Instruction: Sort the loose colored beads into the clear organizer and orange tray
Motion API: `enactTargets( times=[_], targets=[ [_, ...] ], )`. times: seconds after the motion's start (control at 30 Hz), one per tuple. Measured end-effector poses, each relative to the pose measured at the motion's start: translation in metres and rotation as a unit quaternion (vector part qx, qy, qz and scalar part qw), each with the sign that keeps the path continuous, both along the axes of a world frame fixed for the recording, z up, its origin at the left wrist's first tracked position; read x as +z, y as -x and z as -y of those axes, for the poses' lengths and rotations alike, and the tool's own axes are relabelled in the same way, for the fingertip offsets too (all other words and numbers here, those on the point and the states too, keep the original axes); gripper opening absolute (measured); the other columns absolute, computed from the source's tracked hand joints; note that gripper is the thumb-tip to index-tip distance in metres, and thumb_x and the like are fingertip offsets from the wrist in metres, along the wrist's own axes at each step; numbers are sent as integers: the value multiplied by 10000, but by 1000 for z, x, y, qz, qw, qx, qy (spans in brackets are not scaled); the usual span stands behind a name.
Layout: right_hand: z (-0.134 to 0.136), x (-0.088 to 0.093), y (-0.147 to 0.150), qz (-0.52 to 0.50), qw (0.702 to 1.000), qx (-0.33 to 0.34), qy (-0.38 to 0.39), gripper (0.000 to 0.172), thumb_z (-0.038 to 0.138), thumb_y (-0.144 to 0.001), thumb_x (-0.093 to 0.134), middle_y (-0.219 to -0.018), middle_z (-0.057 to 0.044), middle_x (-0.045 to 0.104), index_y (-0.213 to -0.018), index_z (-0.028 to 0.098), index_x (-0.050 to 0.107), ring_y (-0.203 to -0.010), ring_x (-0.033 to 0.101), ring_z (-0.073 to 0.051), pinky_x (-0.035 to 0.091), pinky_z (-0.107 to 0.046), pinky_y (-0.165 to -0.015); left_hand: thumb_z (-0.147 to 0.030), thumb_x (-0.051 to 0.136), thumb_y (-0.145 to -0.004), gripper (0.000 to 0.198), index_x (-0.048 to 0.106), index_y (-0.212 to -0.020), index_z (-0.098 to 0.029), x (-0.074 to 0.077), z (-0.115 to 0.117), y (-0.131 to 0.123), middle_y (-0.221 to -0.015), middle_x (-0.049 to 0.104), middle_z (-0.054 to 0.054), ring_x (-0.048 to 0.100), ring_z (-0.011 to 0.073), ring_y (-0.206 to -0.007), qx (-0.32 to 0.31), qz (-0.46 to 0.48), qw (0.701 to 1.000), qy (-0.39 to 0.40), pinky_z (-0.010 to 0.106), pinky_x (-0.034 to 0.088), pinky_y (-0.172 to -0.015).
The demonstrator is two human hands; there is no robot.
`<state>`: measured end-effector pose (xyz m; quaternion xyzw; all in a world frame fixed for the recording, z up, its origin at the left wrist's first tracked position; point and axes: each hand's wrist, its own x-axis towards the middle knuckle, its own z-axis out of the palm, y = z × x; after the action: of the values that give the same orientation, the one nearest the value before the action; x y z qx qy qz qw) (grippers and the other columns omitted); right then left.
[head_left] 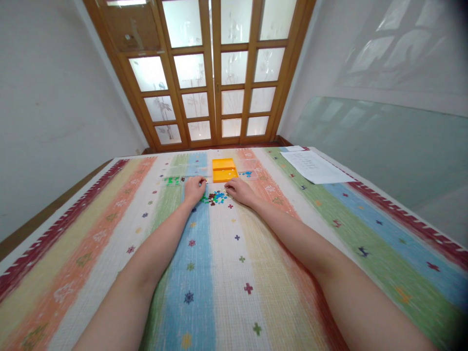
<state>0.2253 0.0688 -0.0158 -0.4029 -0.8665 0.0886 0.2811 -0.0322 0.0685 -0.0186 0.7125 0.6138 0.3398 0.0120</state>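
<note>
A loose pile of small coloured pieces, in blue, green, dark red and white, lies on the striped tablecloth between my hands. At the pile's left edge, my left hand has its fingers drawn together; whatever they pinch is too small to make out. On the other side, my right hand rests with curled fingertips at the pile's upper right edge, and their contents are hidden. Just beyond both hands stands an open yellow box with a few pale pieces inside. Green pieces sit in a clear box on the left.
Blue pieces lie in a clear box right of the yellow one. Printed paper sheets rest at the table's far right. Past the far edge are wooden glazed doors, and a glass panel leans along the right wall.
</note>
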Motion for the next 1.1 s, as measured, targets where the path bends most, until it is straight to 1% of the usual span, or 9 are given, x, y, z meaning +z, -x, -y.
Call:
enactTargets(
  times=[0.23, 0.37, 0.47, 0.6, 0.73, 0.87, 1.0, 1.1],
  targets=[
    [-4, -2, -1, -17, 999, 3, 27, 163, 193, -954, 627, -1070, -92, 708, -1018, 203, 777, -1065, 615, -238, 449, -334, -938, -249, 526, -959, 253, 772, -1010, -227, 7, 5, -5, -1063, 765, 72, 626, 246, -1036, -1, -8, 1000, 28, 371, 444, -965],
    [-3, 0, -1, -25, 999, 11, 29, 138, 181, -941, 637, -1041, -89, 717, -971, 199, 771, -1048, 621, -235, 444, -330, -929, -250, 531, -958, 256, 780, -1013, -224, 7, 6, -5, -1062, 765, 77, 626, 246, -1033, -9, -7, 1000, 29, 373, 442, -972],
    [-1, 2, -1, -42, 998, 1, 41, 104, 192, -925, 655, -985, -79, 733, -943, 192, 758, -964, 632, -222, 449, -317, -870, -257, 534, -959, 253, 779, -1013, -221, 5, 6, -5, -1063, 765, 79, 628, 247, -1033, -14, -5, 1000, 26, 373, 443, -969],
    [-2, 0, -3, -110, 991, -43, 57, 123, 221, -929, 616, -920, -55, 739, -967, 187, 727, -819, 628, -188, 448, -292, -769, -259, 538, -957, 249, 780, -1003, -218, 3, 5, -5, -1055, 766, 80, 635, 248, -1018, -19, -4, 1000, 18, 378, 449, -963],
    [-8, -5, -7, -152, 984, -63, 61, 128, 240, -903, 588, -871, -33, 719, -971, 194, 686, -770, 611, -178, 446, -283, -734, -256, 540, -954, 249, 784, -996, -221, 3, 4, -5, -1041, 767, 78, 640, 254, -1018, -19, -4, 1000, 25, 389, 454, -970],
    [-12, -7, -9, -176, 981, -58, 56, 127, 249, -884, 563, -873, -32, 706, -949, 202, 661, -779, 609, -181, 453, -283, -734, -260, 539, -957, 249, 781, -1001, -224, 3, 4, -5, -1054, 768, 78, 637, 261, -1038, -24, -2, 999, 25, 392, 454, -980],
    [-14, -6, -10, -206, 974, -69, 63, 193, 236, -873, 525, -926, -43, 722, -996, 207, 670, -837, 625, -195, 473, -304, -794, -256, 543, -958, 245, 783, -1003, -233, 5, 6, -6, -1064, 770, 73, 632, 269, -1059, -24, -2, 999, 36, 399, 454, -993],
    [-16, -6, -11, -219, 971, -70, 68, 211, 238, -864, 514, -962, -55, 733, -978, 201, 687, -886, 638, -204, 479, -318, -838, -253, 549, -955, 244, 787, -1003, -237, 5, 6, -7, -1059, 771, 72, 632, 274, -1059, -27, -3, 999, 38, 402, 455, -993]
  ],
)
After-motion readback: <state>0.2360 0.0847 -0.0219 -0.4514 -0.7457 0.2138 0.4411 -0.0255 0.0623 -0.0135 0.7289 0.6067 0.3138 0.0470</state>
